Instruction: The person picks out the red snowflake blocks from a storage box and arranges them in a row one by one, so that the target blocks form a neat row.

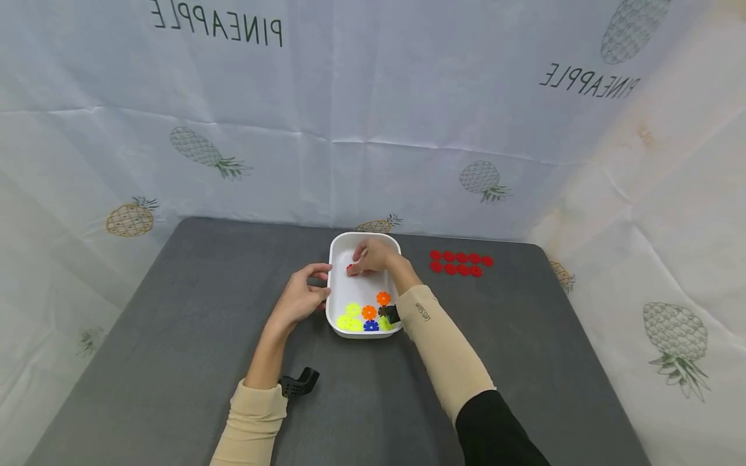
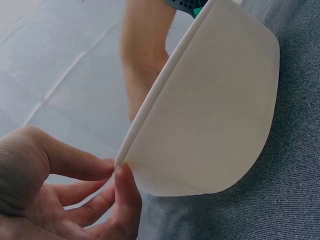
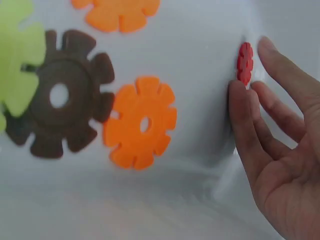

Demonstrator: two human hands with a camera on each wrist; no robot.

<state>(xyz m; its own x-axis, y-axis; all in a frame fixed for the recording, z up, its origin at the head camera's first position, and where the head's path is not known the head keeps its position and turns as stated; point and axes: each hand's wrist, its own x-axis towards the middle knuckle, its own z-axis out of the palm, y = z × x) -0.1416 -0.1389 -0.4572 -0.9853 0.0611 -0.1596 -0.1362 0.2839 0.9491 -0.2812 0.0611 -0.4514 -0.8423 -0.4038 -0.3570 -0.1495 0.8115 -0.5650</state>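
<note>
A white tray point(image 1: 335, 285) stands on the dark table with toothed plastic discs in it. My left hand point(image 1: 303, 294) pinches the tray's left rim; in the left wrist view the thumb and a finger meet at the rim point(image 2: 145, 111). My right hand point(image 1: 375, 254) reaches into the tray's far half. Its curled fingertips are around a small red disc point(image 3: 245, 63), which is seen nearly edge-on. The tray's near end holds several yellow discs point(image 1: 353, 310), orange discs point(image 3: 141, 123), a blue disc point(image 1: 371, 325) and a dark brown disc point(image 3: 65, 95).
To the right of the tray, red discs point(image 1: 462, 257) lie in two rows on the grey table point(image 1: 175, 323). A pale curtain point(image 1: 361, 77) printed with pineapples hangs behind the table. A black strap point(image 1: 300, 382) sticks out from the left wrist.
</note>
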